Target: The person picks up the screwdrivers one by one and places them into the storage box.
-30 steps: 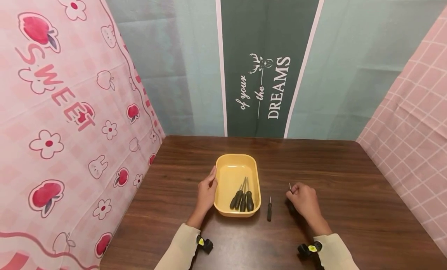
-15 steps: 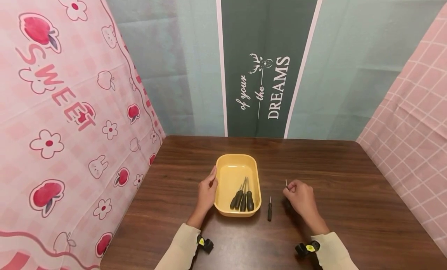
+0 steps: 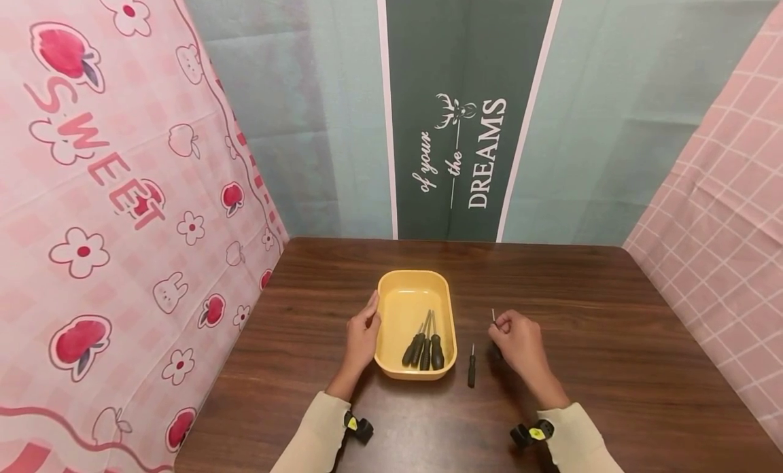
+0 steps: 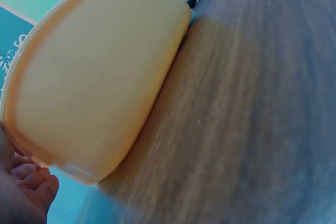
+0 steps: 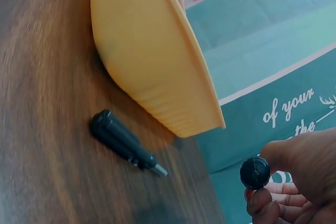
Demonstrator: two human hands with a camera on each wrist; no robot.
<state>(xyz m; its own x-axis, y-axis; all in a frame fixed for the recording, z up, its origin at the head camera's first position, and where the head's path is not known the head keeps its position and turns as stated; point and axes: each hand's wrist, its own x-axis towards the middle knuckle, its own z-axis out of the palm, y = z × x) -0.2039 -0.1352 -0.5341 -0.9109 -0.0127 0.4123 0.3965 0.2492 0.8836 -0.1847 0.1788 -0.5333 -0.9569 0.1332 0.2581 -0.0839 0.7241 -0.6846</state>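
Observation:
At the left rim of a yellow plastic tub (image 3: 412,283), my left hand (image 3: 363,334) holds the side. The left wrist view shows curled fingers (image 4: 39,184) against the tub's end. Several black-handled screwdrivers (image 3: 426,351) lie together in the tub, shafts pointing away. To the right, my right hand (image 3: 518,340) pinches a small screwdriver (image 5: 255,172) between thumb and fingers. Its thin shaft points away, and its butt end faces the right wrist camera; much of it is hidden. Another small black screwdriver (image 3: 472,371) lies on the table between the tub and my right hand.
A dark wood-grain table (image 3: 330,276) carries everything. Behind it hangs a green cloth (image 3: 453,187) with white lettering. Pink printed cloths stand at the left (image 3: 147,255) and right (image 3: 734,187) sides. Both wrists wear black camera straps.
My right hand has moved left toward the tub with the small screwdriver pinched in it. The left hand, the tub and the screwdriver on the table have stayed in place.

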